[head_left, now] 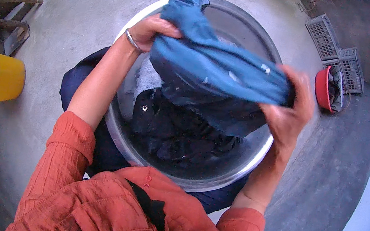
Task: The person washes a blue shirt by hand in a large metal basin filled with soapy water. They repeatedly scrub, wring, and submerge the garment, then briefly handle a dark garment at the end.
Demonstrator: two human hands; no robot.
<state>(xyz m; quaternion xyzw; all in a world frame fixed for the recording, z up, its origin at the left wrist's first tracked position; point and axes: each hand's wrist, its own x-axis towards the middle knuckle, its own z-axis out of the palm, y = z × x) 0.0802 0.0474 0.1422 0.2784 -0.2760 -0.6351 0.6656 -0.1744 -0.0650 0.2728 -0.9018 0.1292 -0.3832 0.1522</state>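
Observation:
A wet blue garment (218,64) is stretched between my two hands above a wide metal basin (225,182); its exact kind is hard to make out. My left hand (153,30), with a silver bangle at the wrist, grips one side of it. At the other side my right hand (291,104) is closed on the cloth, slightly blurred by motion. Part of the garment hangs darker and wet below. Underneath in the basin lie dark clothes (177,129), one with a metal eyelet, and white suds (148,79) show beside them.
A yellow bucket (3,78) stands on the concrete floor at the left, near wooden furniture (5,24). Grey plastic crates (322,36) and a red tub (322,87) with dark cloth inside are at the far right. My knees flank the basin.

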